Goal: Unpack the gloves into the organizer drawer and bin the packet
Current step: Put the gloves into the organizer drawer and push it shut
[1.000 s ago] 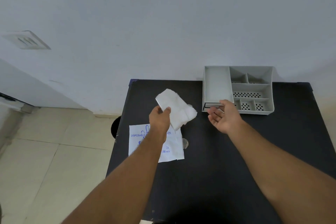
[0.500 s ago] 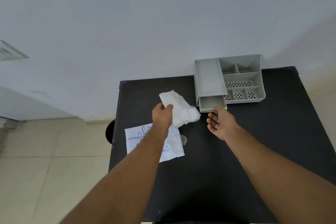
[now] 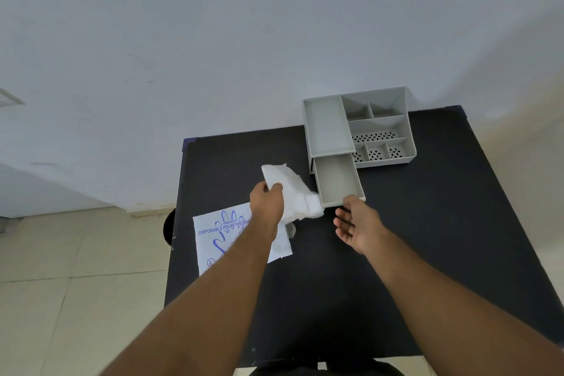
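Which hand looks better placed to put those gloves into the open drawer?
The left hand: it already grips the stack of gloves, right beside the pulled-out drawer. The right hand is open and holds nothing, just in front of the drawer.

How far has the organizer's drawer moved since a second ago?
Yes: the drawer has slid out of the grey organizer, toward the person; earlier it was nearly shut. It stands empty, right hand at its front.

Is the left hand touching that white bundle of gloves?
Touching. The head view shows the left hand with thumb and fingers pinched around the upper edge of the gloves, holding the bundle above the black table.
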